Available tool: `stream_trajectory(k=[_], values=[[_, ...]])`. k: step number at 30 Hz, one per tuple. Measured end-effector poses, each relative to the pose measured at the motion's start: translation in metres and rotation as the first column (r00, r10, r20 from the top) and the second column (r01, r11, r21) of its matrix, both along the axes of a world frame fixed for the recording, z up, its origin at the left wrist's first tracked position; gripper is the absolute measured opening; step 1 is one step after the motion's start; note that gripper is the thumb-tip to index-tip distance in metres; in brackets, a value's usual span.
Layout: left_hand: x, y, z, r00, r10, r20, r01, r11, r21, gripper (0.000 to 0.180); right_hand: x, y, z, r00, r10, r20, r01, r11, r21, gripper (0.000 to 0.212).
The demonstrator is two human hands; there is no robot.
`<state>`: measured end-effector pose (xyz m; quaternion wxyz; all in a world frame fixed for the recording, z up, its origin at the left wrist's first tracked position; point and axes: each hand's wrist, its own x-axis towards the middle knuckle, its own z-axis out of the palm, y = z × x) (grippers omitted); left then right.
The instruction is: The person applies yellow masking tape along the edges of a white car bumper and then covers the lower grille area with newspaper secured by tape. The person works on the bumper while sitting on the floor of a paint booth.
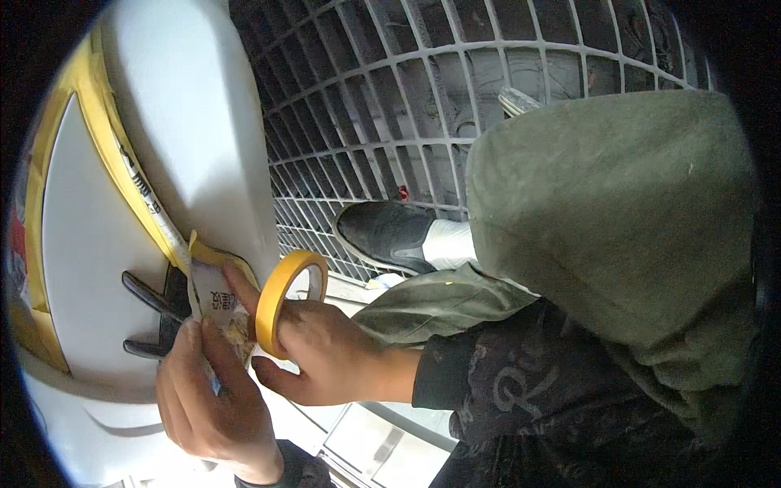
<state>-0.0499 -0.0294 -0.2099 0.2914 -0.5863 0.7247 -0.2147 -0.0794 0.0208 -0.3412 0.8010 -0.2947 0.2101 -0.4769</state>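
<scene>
My left hand (215, 398) is closed, with thumb and fingertips pinching the edge of a printed paper sheet (218, 294). My right hand (329, 354) carries a roll of yellow masking tape (281, 297) hooked round its fingers. The right forefinger reaches to the paper; its tip is partly hidden. Both hands work beside a white curved panel (98, 220), whose edge is lined with yellow tape (106, 138). A narrow printed paper strip (150, 199) runs along that tape down to the sheet. Black prongs (150, 297) stick out beside my left hand.
A smooth white body part (191, 106) rises at the upper left. Metal floor grating (415, 98) lies beyond, with a black shoe (386, 232) on it. My green trouser leg (610, 195) fills the right side. White box-like parts (374, 447) sit at the bottom.
</scene>
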Motion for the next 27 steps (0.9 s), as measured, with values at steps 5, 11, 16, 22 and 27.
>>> stream_trajectory(k=[5,11,16,22,27], values=[[-0.003,0.006,0.004,0.998,-0.01,-0.069,0.021,0.987,0.161,0.017,0.003,0.01,-0.001,0.994,0.11,-0.029,-0.112,0.989,-0.093,0.064],[0.0,0.0,0.002,0.999,-0.048,-0.016,0.05,0.995,0.084,0.017,0.007,0.011,-0.001,0.997,0.042,-0.065,-0.043,0.999,-0.008,0.035],[0.012,-0.001,0.007,0.998,-0.042,0.053,0.039,0.998,0.046,0.016,0.005,0.007,0.003,0.997,0.08,0.01,-0.08,0.995,0.052,0.032],[0.004,-0.009,0.004,0.998,-0.038,0.054,0.036,0.999,0.03,0.013,0.01,0.014,0.003,0.996,0.028,-0.09,-0.025,0.999,0.029,0.034],[0.009,-0.002,0.005,0.998,0.029,0.051,-0.029,1.0,-0.011,0.013,0.008,0.013,0.007,0.993,0.075,-0.089,-0.067,0.994,0.087,0.027]])
